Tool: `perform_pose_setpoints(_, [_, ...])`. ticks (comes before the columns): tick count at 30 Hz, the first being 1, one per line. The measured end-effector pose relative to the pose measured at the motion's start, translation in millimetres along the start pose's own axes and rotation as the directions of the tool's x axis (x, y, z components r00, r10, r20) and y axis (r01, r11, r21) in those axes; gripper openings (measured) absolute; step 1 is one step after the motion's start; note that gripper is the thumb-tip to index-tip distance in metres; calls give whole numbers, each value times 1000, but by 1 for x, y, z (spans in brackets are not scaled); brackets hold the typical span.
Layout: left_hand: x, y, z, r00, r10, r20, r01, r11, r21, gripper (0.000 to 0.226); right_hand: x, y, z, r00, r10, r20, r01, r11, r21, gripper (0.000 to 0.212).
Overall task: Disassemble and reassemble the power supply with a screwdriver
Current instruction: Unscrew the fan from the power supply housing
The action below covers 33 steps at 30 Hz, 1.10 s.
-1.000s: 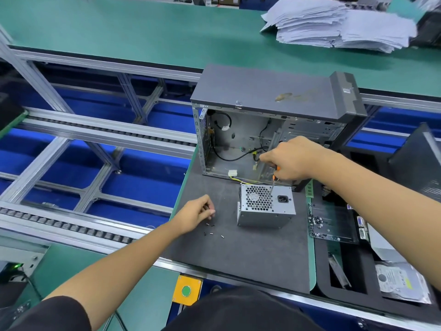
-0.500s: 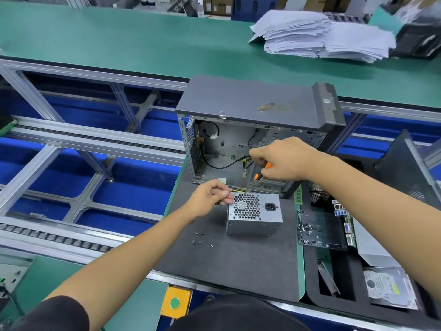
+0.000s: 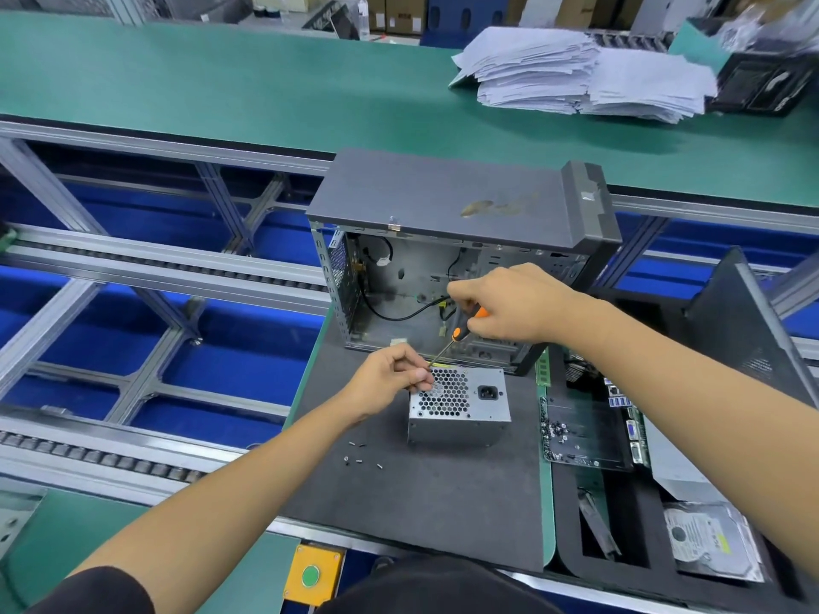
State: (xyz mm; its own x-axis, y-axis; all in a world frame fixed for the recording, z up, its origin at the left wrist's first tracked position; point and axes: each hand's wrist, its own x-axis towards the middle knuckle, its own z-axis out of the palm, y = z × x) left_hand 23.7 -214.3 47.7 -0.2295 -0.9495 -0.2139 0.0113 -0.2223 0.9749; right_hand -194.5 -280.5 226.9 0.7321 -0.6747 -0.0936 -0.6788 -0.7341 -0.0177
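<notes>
Left hand (image 3: 390, 378) has left the loose screws (image 3: 361, 454), now pinching 1 at the power supply (image 3: 458, 403) top-left corner under the screwdriver (image 3: 461, 332) gripped by right hand (image 3: 514, 303); reassembly starting.

Both arms reach forward, left hand (image 3: 390, 378) and right hand (image 3: 509, 303) curled.

Power supply (image 3: 458, 405) before the case (image 3: 447, 259); screws (image 3: 361, 454) apparently left.
</notes>
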Motion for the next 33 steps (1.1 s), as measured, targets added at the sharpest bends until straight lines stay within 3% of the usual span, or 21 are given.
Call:
perform_pose_setpoints(9, [0, 2, 9, 998, 28, -57, -32, 997, -71, 15, 0, 5, -1, 999, -23, -35, 23, 1000, 0, 11])
perform_pose_setpoints(20, [0, 8, 17, 995, 52, 79, -44, 995, -95, 11, -6, 5, 0, 1000, 3, -12, -3, 1000, 21, 15])
perform_pose_setpoints(28, [8, 11, 22, 976, 60, 210, -67, 997, 26, 11, -13, 7, -1, 1000, -12, 1, 12, 999, -45, 19])
perform_pose_setpoints(33, [10, 11, 26, 985, 75, 158, -90, 992, 88, 10, -18, 12, 3, 1000, -20, -13, 20, 998, -52, 16])
